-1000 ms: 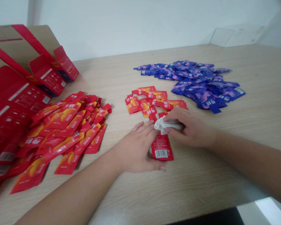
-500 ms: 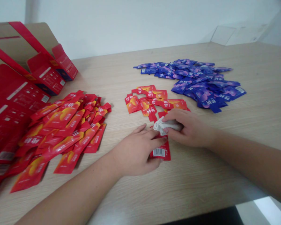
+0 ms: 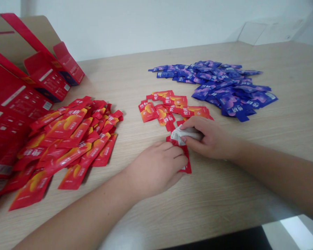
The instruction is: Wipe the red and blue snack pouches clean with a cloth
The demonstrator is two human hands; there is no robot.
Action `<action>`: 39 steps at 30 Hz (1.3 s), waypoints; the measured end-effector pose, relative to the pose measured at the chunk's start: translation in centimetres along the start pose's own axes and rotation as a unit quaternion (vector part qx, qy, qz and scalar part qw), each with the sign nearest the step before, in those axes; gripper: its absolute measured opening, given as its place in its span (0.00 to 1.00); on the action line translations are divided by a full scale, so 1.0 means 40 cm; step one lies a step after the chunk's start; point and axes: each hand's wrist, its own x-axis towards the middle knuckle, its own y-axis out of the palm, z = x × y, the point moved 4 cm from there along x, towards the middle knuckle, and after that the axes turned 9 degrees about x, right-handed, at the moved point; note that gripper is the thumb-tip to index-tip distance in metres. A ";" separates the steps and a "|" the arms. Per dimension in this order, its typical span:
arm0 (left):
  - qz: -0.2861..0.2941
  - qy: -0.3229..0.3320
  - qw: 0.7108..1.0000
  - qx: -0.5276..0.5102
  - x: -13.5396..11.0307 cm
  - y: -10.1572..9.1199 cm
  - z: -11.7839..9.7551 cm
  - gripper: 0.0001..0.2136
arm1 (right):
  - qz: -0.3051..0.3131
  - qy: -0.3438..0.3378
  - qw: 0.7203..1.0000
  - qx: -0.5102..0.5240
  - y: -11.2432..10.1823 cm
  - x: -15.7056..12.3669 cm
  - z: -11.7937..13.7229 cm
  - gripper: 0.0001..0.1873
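Note:
My right hand (image 3: 211, 137) is closed around a crumpled white cloth (image 3: 184, 134), which presses on the top end of a red sachet (image 3: 187, 158). That sachet lies flat on the table, and a sliver of its white label shows. Over its left part, my left hand (image 3: 161, 166) has its fingers curled together and closed on it; the thumb and fingertips are mostly hidden. Just beyond both hands lie several loose red and orange sachets (image 3: 147, 111), some overlapping. The cloth's far side is hidden in my right palm.
To the left is a heaped pile of red sachets (image 3: 67, 128). Red cartons (image 3: 45, 76) with raised flaps stand behind it. A pile of blue-purple sachets (image 3: 211, 78) lies at the back right of the wooden table (image 3: 224, 194). A white wall rises behind.
My left hand's fingers have drawn together and curled over the sachet, covering most of its barcode. The right hand keeps the cloth on the sachet's top end. The view has shifted slightly.

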 end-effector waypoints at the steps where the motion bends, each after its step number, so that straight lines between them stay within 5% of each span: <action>1: -0.013 -0.015 1.000 0.004 0.001 0.000 0.004 0.18 | -0.007 0.004 1.000 -0.006 -0.001 0.001 -0.001 0.12; 4: -0.064 -0.089 0.994 0.002 0.002 0.000 0.026 0.37 | -0.036 0.034 0.999 -0.021 -0.007 0.003 -0.009 0.12; 9: -0.054 -0.182 0.982 0.011 -0.011 0.032 0.060 0.44 | -0.038 0.051 0.997 -0.037 -0.016 0.004 -0.004 0.11; 12: 0.007 -0.184 0.983 0.010 -0.016 0.060 0.065 0.51 | 0.086 0.011 0.996 -0.009 -0.003 0.005 0.028 0.12; 15: 0.051 -0.198 0.979 -0.003 -0.013 0.071 0.067 0.56 | 0.260 -0.028 0.965 0.020 0.029 0.000 0.056 0.07; 17: 0.070 -0.212 0.975 -0.009 -0.007 0.069 0.069 0.59 | 0.295 -0.039 0.955 0.018 0.046 0.002 0.061 0.04; 25: 0.097 -0.239 0.966 -0.021 0.003 0.062 0.068 0.58 | 0.229 -0.014 0.971 -0.074 0.072 0.023 0.032 0.07; 32: 0.092 -0.244 0.965 -0.019 0.001 0.067 0.071 0.61 | 0.139 0.049 0.972 -0.184 0.054 0.057 -0.065 0.10; 39: 0.091 -0.254 0.963 0.003 -0.006 0.074 0.078 0.62 | 0.002 0.063 0.991 -0.114 0.009 0.041 -0.064 0.11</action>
